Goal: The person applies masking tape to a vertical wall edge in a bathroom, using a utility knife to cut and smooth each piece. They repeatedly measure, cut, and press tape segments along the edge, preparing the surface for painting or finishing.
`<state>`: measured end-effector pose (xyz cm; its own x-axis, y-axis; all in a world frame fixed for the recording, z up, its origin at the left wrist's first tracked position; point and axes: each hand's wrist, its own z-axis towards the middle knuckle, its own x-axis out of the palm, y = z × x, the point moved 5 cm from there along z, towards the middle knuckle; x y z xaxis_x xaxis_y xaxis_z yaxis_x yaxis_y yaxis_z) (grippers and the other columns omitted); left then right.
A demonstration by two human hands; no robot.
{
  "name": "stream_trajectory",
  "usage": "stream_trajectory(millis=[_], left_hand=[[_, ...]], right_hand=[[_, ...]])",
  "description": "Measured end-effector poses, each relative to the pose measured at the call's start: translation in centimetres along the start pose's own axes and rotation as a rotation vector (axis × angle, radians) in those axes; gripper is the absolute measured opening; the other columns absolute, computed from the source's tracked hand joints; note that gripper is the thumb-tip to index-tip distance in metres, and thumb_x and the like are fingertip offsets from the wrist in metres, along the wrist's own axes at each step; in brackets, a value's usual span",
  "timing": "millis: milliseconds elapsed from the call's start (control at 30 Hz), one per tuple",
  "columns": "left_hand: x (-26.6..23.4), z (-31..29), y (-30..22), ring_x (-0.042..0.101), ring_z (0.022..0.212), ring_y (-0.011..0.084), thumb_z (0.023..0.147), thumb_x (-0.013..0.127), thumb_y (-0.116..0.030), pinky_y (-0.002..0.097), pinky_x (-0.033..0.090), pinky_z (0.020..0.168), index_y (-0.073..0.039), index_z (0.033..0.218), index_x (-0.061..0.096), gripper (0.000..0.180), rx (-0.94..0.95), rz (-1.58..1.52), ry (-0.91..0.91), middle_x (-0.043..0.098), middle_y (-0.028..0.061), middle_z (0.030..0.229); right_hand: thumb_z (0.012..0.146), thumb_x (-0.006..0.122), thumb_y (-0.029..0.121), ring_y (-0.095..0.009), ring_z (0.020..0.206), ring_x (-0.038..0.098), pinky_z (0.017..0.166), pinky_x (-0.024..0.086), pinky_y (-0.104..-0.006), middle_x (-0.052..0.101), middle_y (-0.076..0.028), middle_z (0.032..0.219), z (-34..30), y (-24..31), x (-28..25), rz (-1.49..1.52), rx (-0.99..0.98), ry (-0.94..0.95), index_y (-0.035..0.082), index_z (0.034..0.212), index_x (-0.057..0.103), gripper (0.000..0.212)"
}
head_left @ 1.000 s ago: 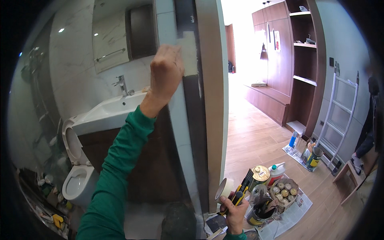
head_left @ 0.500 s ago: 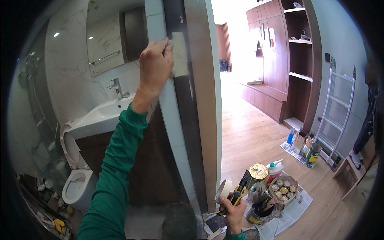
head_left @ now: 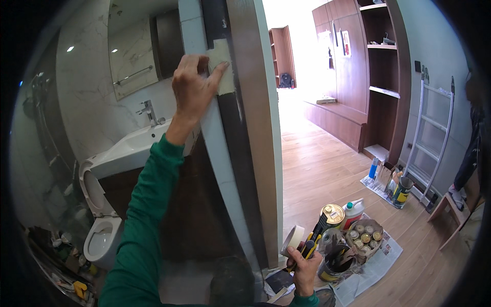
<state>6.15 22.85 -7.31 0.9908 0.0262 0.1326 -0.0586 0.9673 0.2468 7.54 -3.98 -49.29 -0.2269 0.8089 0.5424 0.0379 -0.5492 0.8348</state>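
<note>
My left hand (head_left: 195,87) is raised to the dark door frame (head_left: 234,130). Its thumb lies flat on a patch of cream masking tape (head_left: 224,53) stuck there, with the fingers bent and apart from the thumb. Low at the right, my right hand (head_left: 305,271) grips a roll of masking tape (head_left: 292,239) together with a black and yellow utility knife (head_left: 308,249). The palm hides the lower part of the knife. Beside the taped strip runs a lighter brown wooden face (head_left: 258,128) of the frame.
Left of the frame are a washbasin (head_left: 130,146), a mirror (head_left: 138,46) and a toilet (head_left: 102,238). On newspaper (head_left: 381,266) to the right stand paint cans (head_left: 332,215), a jug (head_left: 353,212) and a box of small tins (head_left: 365,238). A ladder (head_left: 432,123) leans behind; a person's leg (head_left: 468,163) rests on a stool (head_left: 452,207).
My left hand has gone from a pinch at the tape's edge to a spread thumb pressing on the patch. My right hand still holds the roll and knife, slightly higher and further right.
</note>
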Motion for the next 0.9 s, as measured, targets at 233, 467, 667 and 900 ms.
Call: stream_trajectory(millis=[233,467,667,900], left_hand=[[1.3,1.9,1.7,0.069,0.074,0.0157,0.08,0.088,-0.026,0.029,0.056,0.068,-0.002,0.093,0.075,0.03,-0.336,-0.105,0.254,0.075,0.0088,0.086],[1.1,1.6,2.1,0.071,0.076,0.0218,0.074,0.083,-0.028,0.0325,0.056,0.069,-0.002,0.086,0.074,0.03,-0.327,-0.201,0.222,0.074,0.0122,0.083],[1.6,1.6,1.8,0.07,0.074,0.0235,0.071,0.082,-0.027,0.0339,0.055,0.07,-0.003,0.079,0.073,0.027,-0.404,-0.131,0.151,0.073,0.0103,0.081],[1.2,1.6,1.0,0.07,0.072,0.023,0.07,0.08,-0.027,0.034,0.055,0.069,-0.002,0.078,0.073,0.028,-0.411,-0.126,0.143,0.073,0.0104,0.081]], right_hand=[[0.083,0.082,0.004,-0.01,0.05,0.057,0.046,0.044,-0.0243,0.064,-0.004,0.07,-0.6,-1.0,0.5,0.035,0.031,0.001,0.0,0.093,0.064,0.021],[0.085,0.082,0.006,-0.008,0.051,0.055,0.046,0.042,-0.0225,0.063,-0.002,0.069,-0.4,-1.4,0.4,0.01,0.04,-0.022,0.003,0.092,0.062,0.021],[0.085,0.082,0.007,-0.008,0.051,0.057,0.046,0.044,-0.0233,0.065,-0.002,0.07,-0.7,-2.8,0.7,0.027,0.078,-0.005,0.003,0.092,0.063,0.021],[0.085,0.082,0.007,-0.008,0.053,0.058,0.048,0.045,-0.0235,0.065,-0.003,0.071,-1.4,-3.6,-0.5,0.034,0.08,-0.041,0.003,0.091,0.062,0.021]])
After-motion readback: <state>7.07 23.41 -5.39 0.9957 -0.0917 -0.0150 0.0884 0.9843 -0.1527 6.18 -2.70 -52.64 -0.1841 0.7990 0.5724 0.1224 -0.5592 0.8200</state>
